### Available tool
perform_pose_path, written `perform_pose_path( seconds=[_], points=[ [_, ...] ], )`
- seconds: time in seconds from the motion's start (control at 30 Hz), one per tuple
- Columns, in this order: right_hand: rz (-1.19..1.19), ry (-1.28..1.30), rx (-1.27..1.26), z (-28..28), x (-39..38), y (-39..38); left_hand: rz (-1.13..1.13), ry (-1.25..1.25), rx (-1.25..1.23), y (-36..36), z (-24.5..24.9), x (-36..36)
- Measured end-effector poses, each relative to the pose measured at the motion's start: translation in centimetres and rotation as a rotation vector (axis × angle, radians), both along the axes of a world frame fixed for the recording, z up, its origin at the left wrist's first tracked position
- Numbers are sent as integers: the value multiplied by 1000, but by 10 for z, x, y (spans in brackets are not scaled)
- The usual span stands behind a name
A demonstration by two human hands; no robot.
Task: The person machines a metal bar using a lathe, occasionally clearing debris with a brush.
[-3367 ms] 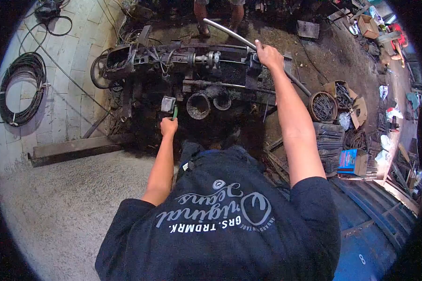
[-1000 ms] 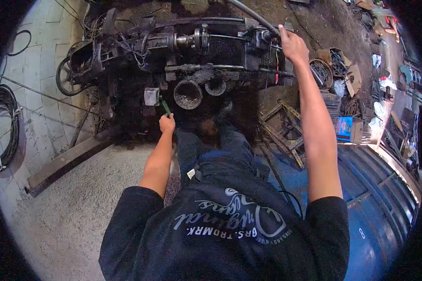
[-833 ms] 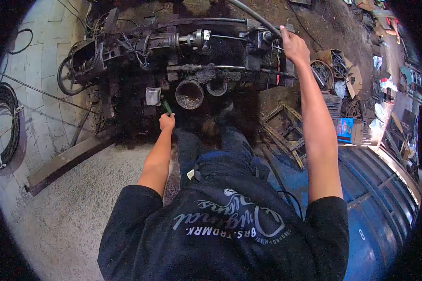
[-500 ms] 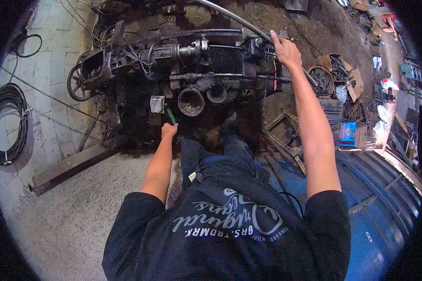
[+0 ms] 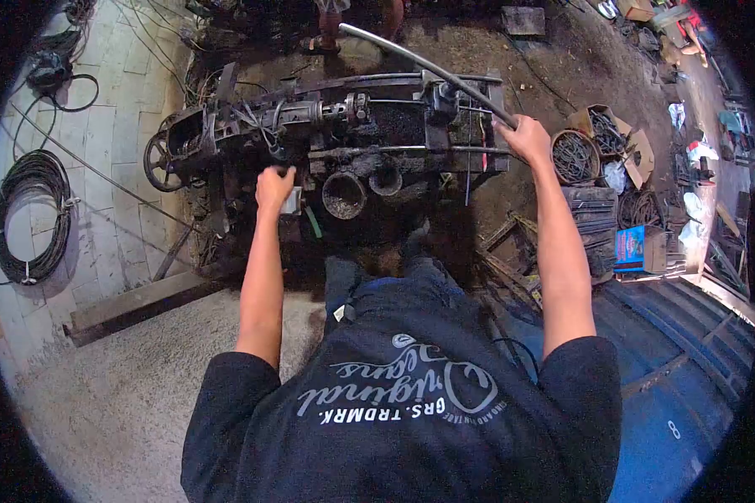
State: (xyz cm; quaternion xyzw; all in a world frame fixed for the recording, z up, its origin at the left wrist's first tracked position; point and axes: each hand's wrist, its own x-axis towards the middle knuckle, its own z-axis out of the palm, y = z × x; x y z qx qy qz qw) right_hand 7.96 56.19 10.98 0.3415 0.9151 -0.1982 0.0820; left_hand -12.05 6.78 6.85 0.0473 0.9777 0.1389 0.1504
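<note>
My right hand (image 5: 526, 140) is closed around a long grey metal rod (image 5: 428, 65). The rod slants over the right part of a dark, greasy machine (image 5: 302, 113), its far end raised toward the upper left. At the machine's near side, my left hand (image 5: 273, 188) has curled fingers just below a dark knob-like part (image 5: 278, 154); what they grip is hidden. Beside that hand is a small pale square box (image 5: 292, 201). A green handle (image 5: 312, 222) sticks out below the box. Two round cups, a larger one (image 5: 344, 196) and a smaller one (image 5: 385, 180), sit on the machine's front.
A handwheel (image 5: 161, 162) is at the machine's left end. Coiled black cable (image 5: 32, 216) lies on the left floor. On the right are a basket of metal pieces (image 5: 574, 157), an open carton (image 5: 637, 155) and a blue box (image 5: 630, 245). Another person's feet (image 5: 323, 44) stand beyond the machine.
My left hand has let go of the green handle and moved up and left to the machine. My right hand, still on the rod, has come lower and slightly right. The view has shifted.
</note>
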Motion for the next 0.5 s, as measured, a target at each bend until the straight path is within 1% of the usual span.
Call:
perform_pose_path(
  seconds=[0.03,0.07,0.1,0.13,0.2,0.23,0.27,0.3,0.37,0.4,0.47,0.5],
  points=[
    [-4,3,-4,-3,3,0,-31,108,64,24,25,-13],
    [-71,32,56,-8,6,-1,-134,221,175,41,31,-34],
    [-140,57,114,-14,10,-1,-212,270,210,68,54,-47],
    [-143,53,109,-15,11,-1,-359,483,273,90,61,-64],
    [-190,7,176,-14,7,-4,-602,702,207,145,100,-78],
    [-192,2,172,-16,6,-4,-694,711,176,169,111,-88],
    [-200,-8,207,-18,5,-3,-830,851,162,190,112,-102],
    [-208,-20,240,-20,5,-3,-912,826,90,210,112,-113],
    [-230,-15,241,-25,4,-4,-1142,875,-107,236,99,-133],
    [-252,-4,248,-27,4,-5,-1153,866,-109,245,90,-144],
    [-266,-13,243,-21,3,-10,-1186,600,-14,262,73,-161],
    [-273,-14,248,-18,1,-9,-1204,592,-12,270,71,-164]
  ],
)
